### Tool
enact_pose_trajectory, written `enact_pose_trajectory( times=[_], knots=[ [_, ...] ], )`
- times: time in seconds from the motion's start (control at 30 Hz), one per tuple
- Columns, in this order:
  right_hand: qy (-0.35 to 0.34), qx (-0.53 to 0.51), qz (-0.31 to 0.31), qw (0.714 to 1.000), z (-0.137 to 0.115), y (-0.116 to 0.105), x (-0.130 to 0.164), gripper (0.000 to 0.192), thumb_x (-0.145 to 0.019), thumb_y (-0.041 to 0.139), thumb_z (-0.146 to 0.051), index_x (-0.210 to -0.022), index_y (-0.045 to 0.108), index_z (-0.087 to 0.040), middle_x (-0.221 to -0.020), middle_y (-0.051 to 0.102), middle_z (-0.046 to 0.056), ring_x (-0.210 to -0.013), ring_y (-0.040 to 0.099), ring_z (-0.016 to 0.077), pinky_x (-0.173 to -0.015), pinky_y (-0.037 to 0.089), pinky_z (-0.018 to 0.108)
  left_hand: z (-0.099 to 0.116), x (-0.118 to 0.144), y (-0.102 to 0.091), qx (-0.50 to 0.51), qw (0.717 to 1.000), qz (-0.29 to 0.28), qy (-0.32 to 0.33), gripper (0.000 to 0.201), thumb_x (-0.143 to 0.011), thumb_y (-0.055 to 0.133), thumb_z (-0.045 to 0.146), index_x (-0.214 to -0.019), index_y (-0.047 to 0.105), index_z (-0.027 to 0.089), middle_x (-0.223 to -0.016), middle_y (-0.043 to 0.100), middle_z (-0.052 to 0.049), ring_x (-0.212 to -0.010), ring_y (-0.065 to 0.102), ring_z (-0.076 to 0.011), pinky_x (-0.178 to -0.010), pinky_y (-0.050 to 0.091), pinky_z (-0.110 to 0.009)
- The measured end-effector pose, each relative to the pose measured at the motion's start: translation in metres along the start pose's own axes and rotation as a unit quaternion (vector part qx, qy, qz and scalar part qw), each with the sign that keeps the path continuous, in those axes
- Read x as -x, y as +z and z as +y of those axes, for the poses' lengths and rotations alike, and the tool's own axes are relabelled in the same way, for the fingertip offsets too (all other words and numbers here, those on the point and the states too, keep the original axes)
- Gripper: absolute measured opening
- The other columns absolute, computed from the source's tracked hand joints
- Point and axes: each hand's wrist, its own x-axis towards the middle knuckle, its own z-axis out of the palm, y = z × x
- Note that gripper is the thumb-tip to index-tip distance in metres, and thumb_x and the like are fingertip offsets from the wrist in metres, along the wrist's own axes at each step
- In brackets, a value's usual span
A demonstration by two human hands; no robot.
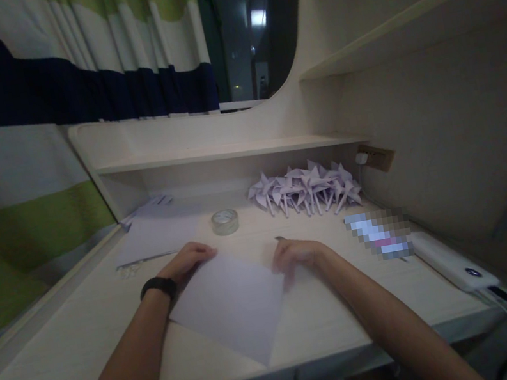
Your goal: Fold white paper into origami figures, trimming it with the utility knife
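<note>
A pale square sheet of paper (234, 307) lies turned cornerwise on the desk in front of me. My left hand (192, 262), with a black band on the wrist, has its fingers together on the sheet's far left corner. At the right corner of the sheet is my right hand (296, 254), its fingers curled and slightly blurred. A small grey tip (280, 238) pokes out above those fingers; the rest of that object is hidden, so its kind is unclear.
A roll of clear tape (225, 222) stands beyond the sheet. Several paper pinwheels (309, 187) are heaped at the back right. A stack of paper (157, 229) lies at the left. To the right are a blurred-out phone (378, 237) and a white power strip (454, 260) with cables.
</note>
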Motion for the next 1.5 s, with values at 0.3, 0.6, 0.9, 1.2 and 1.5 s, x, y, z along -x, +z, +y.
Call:
enact_pose_trajectory(
  times=[0.3,0.6,0.9,1.2,1.5],
  knots=[
    [-0.074,0.008,0.078,0.994,-0.007,-0.010,0.017,0.026,-0.061,0.065,-0.030,-0.074,0.070,-0.007,-0.071,0.072,0.012,-0.057,0.066,0.0177,-0.050,0.049,0.023,-0.007,0.003,-0.021,0.064,0.998,0.023,0.003,0.027,-0.066,0.073,0.037,-0.067,0.060,0.013,-0.060,0.064,-0.003,-0.051,0.056,-0.0157,-0.049,0.041,-0.026],
    [-0.174,0.362,0.446,0.799,-0.006,0.009,-0.016,0.038,-0.075,0.061,-0.054,-0.083,0.073,-0.018,-0.078,0.068,0.008,-0.075,0.056,0.0176,-0.066,0.038,0.027,0.001,0.002,-0.002,0.049,0.996,0.070,0.005,0.031,-0.070,0.071,0.040,-0.067,0.059,0.012,-0.055,0.061,-0.003,-0.045,0.052,-0.0130,-0.043,0.037,-0.024],
    [-0.165,0.105,0.307,0.931,0.001,0.001,-0.020,0.039,-0.061,0.072,-0.050,-0.058,0.064,-0.011,-0.050,0.056,-0.001,-0.048,0.043,0.0092,-0.048,0.030,0.023,0.006,0.002,0.010,0.036,0.997,0.059,0.034,0.033,-0.072,0.067,0.043,-0.064,0.058,0.013,-0.053,0.057,-0.002,-0.044,0.048,-0.0110,-0.042,0.031,-0.023],
    [-0.119,0.025,0.222,0.967,0.000,0.002,-0.008,0.033,-0.056,0.079,-0.040,-0.063,0.067,-0.010,-0.053,0.060,0.000,-0.048,0.047,0.0086,-0.048,0.031,0.022,0.025,0.009,0.010,-0.102,0.992,-0.049,0.062,0.020,-0.066,0.069,0.034,-0.061,0.066,0.015,-0.056,0.058,-0.002,-0.051,0.044,-0.0120,-0.046,0.028,-0.023],
    [-0.130,0.070,0.216,0.965,0.000,0.012,-0.016,0.033,-0.057,0.077,-0.043,-0.065,0.070,-0.011,-0.056,0.063,0.001,-0.051,0.050,0.0103,-0.049,0.036,0.022,0.021,-0.001,0.050,-0.290,0.927,-0.145,0.188,0.030,-0.077,0.056,0.036,-0.058,0.065,0.014,-0.053,0.054,0.001,-0.050,0.042,-0.0119,-0.050,0.027,-0.023]
  ],
)
